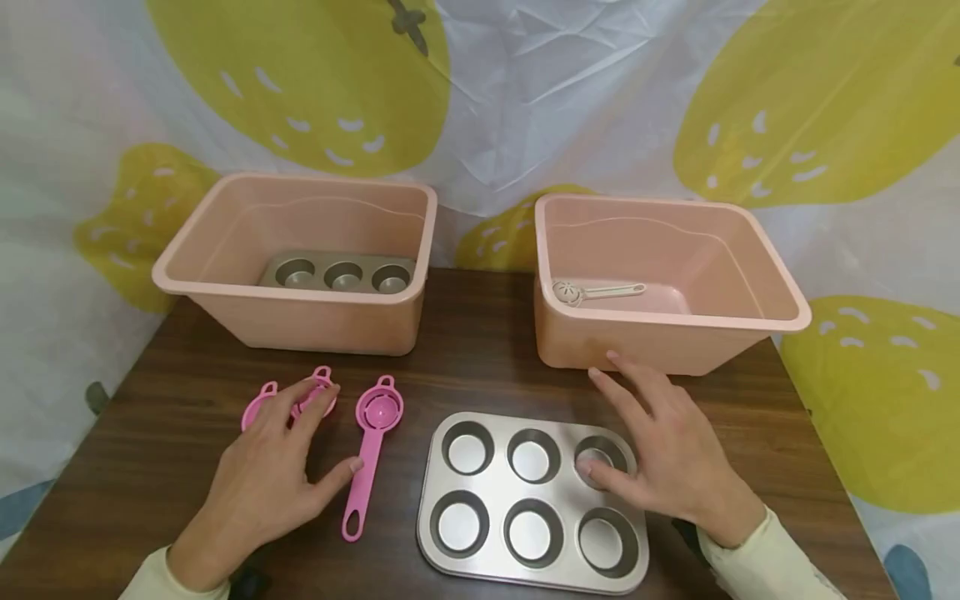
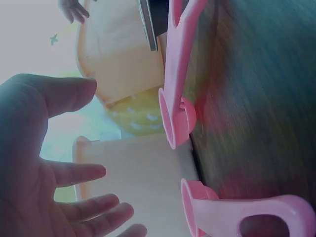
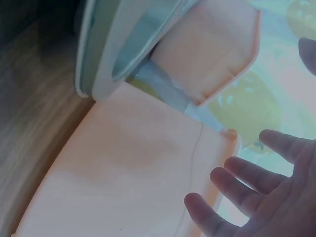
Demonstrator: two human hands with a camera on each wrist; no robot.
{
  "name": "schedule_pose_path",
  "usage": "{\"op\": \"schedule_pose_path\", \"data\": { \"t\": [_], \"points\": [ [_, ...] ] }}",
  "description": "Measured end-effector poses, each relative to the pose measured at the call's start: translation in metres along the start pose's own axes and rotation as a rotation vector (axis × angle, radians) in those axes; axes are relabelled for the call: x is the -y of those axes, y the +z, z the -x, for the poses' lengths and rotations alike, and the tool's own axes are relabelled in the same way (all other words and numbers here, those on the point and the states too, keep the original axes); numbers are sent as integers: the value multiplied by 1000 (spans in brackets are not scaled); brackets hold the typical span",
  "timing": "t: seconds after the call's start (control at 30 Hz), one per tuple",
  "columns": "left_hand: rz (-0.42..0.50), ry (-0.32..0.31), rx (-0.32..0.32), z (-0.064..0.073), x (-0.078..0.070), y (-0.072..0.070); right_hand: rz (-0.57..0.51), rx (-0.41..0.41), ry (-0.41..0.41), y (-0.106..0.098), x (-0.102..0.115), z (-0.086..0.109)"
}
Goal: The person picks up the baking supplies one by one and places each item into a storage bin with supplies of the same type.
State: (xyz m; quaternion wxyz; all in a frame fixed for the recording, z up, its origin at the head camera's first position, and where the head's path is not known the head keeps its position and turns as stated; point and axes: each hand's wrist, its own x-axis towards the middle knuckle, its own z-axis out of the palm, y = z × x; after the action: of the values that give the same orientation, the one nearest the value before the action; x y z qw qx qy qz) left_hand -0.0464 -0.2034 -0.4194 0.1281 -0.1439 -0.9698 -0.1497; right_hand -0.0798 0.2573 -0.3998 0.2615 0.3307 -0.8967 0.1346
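Note:
In the head view, my left hand (image 1: 258, 492) hovers with spread fingers above the pink egg separators. One pink egg separator (image 1: 363, 487) lies near its thumb, and a second egg separator (image 1: 258, 407) and a third egg separator (image 1: 323, 377) are partly hidden behind its fingers. The left wrist view shows that hand (image 2: 64, 197) apart from the separators. A silver six-cup muffin pan (image 1: 498, 493) lies front centre. Over its right side is my right hand (image 1: 678, 454), fingers spread. The right wrist view shows this hand (image 3: 266, 190) holding nothing; the pan's edge (image 3: 106, 59) looks doubled there.
Two pink bins stand at the back of the dark wooden table (image 1: 480, 367). The left bin (image 1: 330, 323) holds a muffin pan (image 1: 320, 277); the right bin (image 1: 701, 348) holds a pale egg separator (image 1: 615, 291). A lemon-print cloth (image 1: 517, 92) hangs behind.

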Motion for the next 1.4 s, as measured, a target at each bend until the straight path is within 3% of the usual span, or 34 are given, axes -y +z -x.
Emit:
{"op": "schedule_pose_path", "data": {
  "t": [0.27,0.6,0.87,1.23,1.4],
  "points": [
    [122,-18,-3,2,0,2,-33,-71,49,-11,-10,-6],
    [216,8,-63,6,1,14,-94,-181,148,-30,-31,-7],
    [289,-31,-27,7,-1,22,-98,-221,193,-45,-51,-6],
    [456,-152,55,4,-4,23,-109,-312,258,-52,-85,-8],
    [499,-177,83,5,-2,25,-99,-310,300,-57,-92,-7]
  ]
}}
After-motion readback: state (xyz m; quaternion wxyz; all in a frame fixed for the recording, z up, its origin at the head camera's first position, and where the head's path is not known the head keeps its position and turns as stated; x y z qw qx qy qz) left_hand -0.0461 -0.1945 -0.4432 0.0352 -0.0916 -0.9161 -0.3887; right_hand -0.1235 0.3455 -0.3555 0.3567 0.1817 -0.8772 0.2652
